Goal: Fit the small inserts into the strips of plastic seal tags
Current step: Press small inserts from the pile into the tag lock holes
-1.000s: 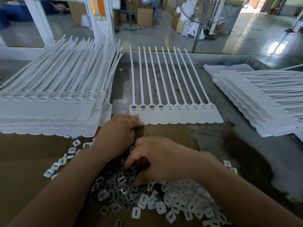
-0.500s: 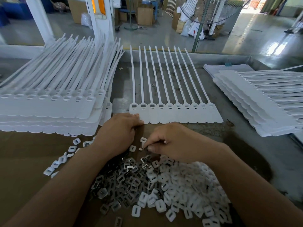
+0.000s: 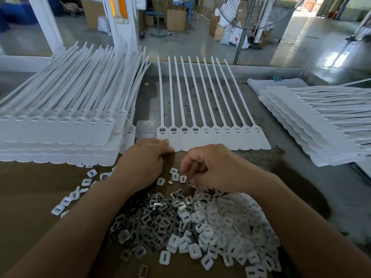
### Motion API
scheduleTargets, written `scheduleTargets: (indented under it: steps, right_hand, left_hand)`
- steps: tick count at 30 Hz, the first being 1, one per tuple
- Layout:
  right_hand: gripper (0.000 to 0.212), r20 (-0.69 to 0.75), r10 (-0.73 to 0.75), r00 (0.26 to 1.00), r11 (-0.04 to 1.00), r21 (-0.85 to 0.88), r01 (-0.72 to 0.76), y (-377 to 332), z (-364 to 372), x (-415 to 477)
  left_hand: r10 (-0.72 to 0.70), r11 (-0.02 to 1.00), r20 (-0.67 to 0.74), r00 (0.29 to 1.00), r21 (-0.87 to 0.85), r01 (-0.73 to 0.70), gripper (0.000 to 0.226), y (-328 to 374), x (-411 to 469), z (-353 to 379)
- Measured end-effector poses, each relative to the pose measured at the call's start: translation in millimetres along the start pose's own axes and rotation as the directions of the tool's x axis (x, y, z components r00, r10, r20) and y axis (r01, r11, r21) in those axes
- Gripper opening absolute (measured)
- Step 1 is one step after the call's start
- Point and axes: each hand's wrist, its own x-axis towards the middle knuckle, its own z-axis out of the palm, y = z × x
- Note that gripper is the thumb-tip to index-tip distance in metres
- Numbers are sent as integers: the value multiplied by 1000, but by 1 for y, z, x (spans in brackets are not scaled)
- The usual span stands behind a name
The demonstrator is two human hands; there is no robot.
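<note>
1. Since a second ago the right hand (image 3: 216,169) has come up out of the heap of small square inserts (image 3: 200,227) to its far rim, uncovering the pieces it had lain over; the left hand (image 3: 144,161) has kept its place.
2. That heap, white plastic pieces mixed with dark grey metal ones, lies by the middle of the worktop's near edge, on a brown cardboard sheet (image 3: 30,187).
3. The right hand's fingers are curled down, with their tips at a few single inserts at the far rim. Whether they pinch one I cannot tell.
4. A flat white plastic strip of ten joined seal tags (image 3: 212,137) lies in the middle of the worktop, just beyond both hands, its thin tails pointing to the far edge.
5. The left hand is released, its loosely bent fingertips pressing on the strip's near left corner.
6. A few scattered white inserts (image 3: 70,197) lie on the cardboard to the left of the left forearm.
7. A tall stack of white tag strips (image 3: 60,127) sits along the left edge, and a fanned stack of white tag strips (image 3: 321,127) lies by the right edge.
</note>
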Motion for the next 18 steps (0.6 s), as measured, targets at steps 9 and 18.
scheduleTargets:
  steps: [9,18]
  right_hand:
    - [21,-18,-19,1000,999,-46,19,6,0,2]
    - [14,-61,-69,996,987,-148,59,-3,14,5]
  left_hand:
    - [2,1000,5,1000,8,-2,44,1,4,1]
    - [9,1000,10,1000,1,-9,43,-1,2,2]
